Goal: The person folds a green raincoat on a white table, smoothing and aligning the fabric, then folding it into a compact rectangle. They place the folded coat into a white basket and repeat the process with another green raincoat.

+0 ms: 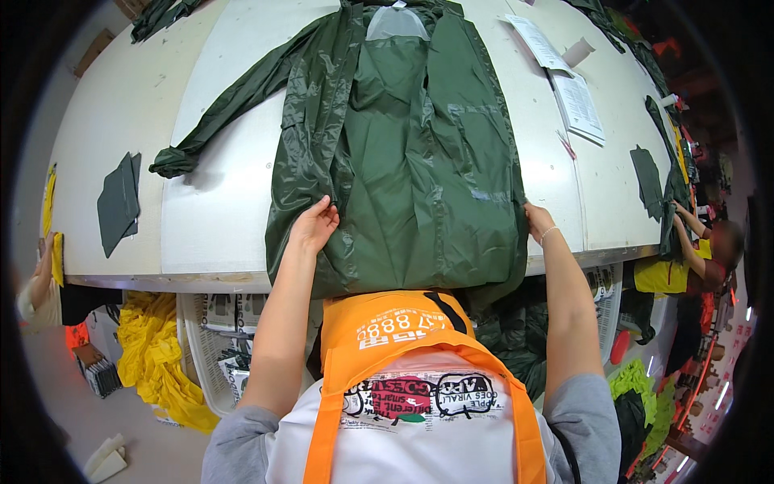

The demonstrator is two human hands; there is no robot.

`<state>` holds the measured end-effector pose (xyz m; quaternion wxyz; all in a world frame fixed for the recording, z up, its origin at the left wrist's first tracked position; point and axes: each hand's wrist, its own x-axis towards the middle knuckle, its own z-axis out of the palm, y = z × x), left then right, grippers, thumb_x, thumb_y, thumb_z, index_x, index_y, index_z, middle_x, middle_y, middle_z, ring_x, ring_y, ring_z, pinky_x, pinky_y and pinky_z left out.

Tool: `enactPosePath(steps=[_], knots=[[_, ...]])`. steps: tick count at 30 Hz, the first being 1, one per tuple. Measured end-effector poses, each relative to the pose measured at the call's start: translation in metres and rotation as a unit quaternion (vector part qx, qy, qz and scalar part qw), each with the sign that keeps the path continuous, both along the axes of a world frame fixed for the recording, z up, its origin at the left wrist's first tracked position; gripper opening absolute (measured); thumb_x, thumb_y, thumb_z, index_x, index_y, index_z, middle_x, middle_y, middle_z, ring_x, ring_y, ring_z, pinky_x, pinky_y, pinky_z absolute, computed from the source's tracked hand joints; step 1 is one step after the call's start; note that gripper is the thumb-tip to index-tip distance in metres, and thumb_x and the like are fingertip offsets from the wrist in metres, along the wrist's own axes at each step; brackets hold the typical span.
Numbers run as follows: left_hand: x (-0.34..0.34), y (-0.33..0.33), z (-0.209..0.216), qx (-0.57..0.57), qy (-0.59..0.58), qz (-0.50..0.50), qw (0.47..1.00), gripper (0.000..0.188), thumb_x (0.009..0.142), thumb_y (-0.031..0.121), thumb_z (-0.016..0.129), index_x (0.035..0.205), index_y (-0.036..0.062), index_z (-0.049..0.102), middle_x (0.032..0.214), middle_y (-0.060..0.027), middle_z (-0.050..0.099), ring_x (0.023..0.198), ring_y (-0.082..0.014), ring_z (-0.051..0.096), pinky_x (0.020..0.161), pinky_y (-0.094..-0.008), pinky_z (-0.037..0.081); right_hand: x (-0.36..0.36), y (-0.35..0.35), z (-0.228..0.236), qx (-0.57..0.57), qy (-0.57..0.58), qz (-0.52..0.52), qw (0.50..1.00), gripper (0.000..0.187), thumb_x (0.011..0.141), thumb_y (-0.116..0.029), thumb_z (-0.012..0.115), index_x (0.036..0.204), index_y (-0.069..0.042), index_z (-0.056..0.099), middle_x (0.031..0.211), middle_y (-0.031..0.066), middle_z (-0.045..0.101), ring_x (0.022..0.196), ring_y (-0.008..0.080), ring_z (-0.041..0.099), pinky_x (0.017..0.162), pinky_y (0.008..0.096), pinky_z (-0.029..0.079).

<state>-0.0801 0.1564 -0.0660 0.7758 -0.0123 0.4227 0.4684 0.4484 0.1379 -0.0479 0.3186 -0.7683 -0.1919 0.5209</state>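
Note:
A dark green raincoat (395, 161) lies spread on the table with its front open and its inside showing. One sleeve reaches out to the left; its hem hangs over the near edge against my orange apron. My left hand (313, 227) is at the left front panel, its curled fingers pinching the fabric near the front edge. At the coat's right side edge, my right hand (539, 221) grips the fabric between thumb and fingers. Those right fingers are partly hidden by the coat.
Dark green fabric pieces (119, 205) lie at the left. Paper sheets (576, 105), small red-handled snips (567, 145) and a pale cylinder (577, 52) are at the right. Under the table sit white baskets (193, 355) and yellow garments (157, 355). Co-workers stand at both sides.

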Motion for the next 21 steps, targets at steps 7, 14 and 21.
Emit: enactPosePath(steps=[7, 14, 21], knots=[[-0.041, 0.029, 0.032, 0.069, 0.059, 0.049, 0.995, 0.014, 0.085, 0.016, 0.067, 0.095, 0.0084, 0.062, 0.099, -0.0038, 0.064, 0.089, -0.0129, 0.058, 0.079, -0.0297, 0.045, 0.098, 0.007, 0.003, 0.127, -0.450, 0.155, 0.870, 0.032, 0.088, -0.029, 0.053, 0.098, -0.003, 0.068, 0.092, 0.0234, 0.066, 0.087, 0.0374, 0.063, 0.078, 0.0418, 0.048], [-0.054, 0.046, 0.136, 0.224, 0.056, 0.205, 0.951, 0.006, 0.088, 0.005, 0.060, 0.088, -0.0005, 0.059, 0.087, -0.0097, 0.062, 0.077, -0.0160, 0.060, 0.071, -0.0245, 0.051, 0.087, 0.027, 0.222, 0.334, -0.552, 0.011, 0.763, 0.030, 0.089, -0.024, 0.053, 0.088, 0.004, 0.066, 0.075, 0.0174, 0.065, 0.069, 0.0271, 0.060, 0.068, 0.0362, 0.047], [0.125, -0.059, 0.088, 0.056, -0.123, -0.109, 0.985, 0.022, 0.088, 0.020, 0.063, 0.104, 0.0062, 0.058, 0.107, -0.0054, 0.061, 0.105, -0.0191, 0.053, 0.096, -0.0377, 0.038, -0.235, -0.055, 0.118, 0.294, -0.186, 0.327, 0.879, 0.029, 0.093, -0.022, 0.050, 0.076, 0.001, 0.053, 0.064, 0.0177, 0.051, 0.057, 0.0276, 0.046, 0.059, 0.0364, 0.040]])
